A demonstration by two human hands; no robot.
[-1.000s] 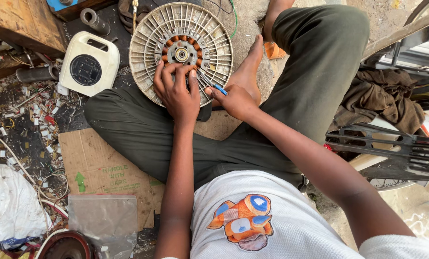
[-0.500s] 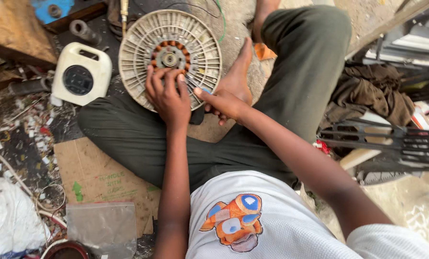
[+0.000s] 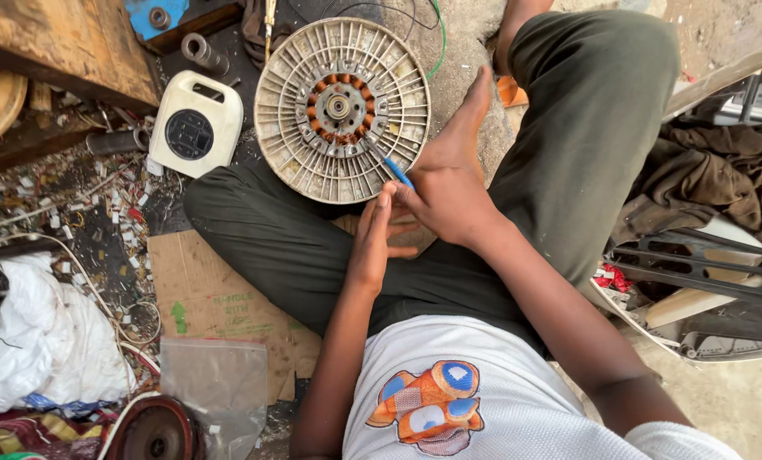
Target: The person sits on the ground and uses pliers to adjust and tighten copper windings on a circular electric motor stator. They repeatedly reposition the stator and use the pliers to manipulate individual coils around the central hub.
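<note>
A round cream motor rotor (image 3: pixel 343 109) with radial ribs and copper windings at its hub lies on the ground between my crossed legs. My right hand (image 3: pixel 445 192) grips a blue-handled screwdriver (image 3: pixel 391 167) whose metal tip points at the windings. My left hand (image 3: pixel 371 234) is beside it with fingers straight, touching the right hand's fingers near the tool handle and holding nothing itself. Both hands are just below the rotor's lower right rim.
A white plastic box with a black dial (image 3: pixel 195 124) sits left of the rotor. A wooden bench (image 3: pixel 66 43) is at upper left, a cardboard sheet (image 3: pixel 219 298) and white cloth (image 3: pixel 40 332) at left. A black plastic grille (image 3: pixel 704 273) lies at right.
My left hand has come off the rotor and drawn back to my right hand. The right hand has shifted slightly toward me with the screwdriver. The view has moved closer.
</note>
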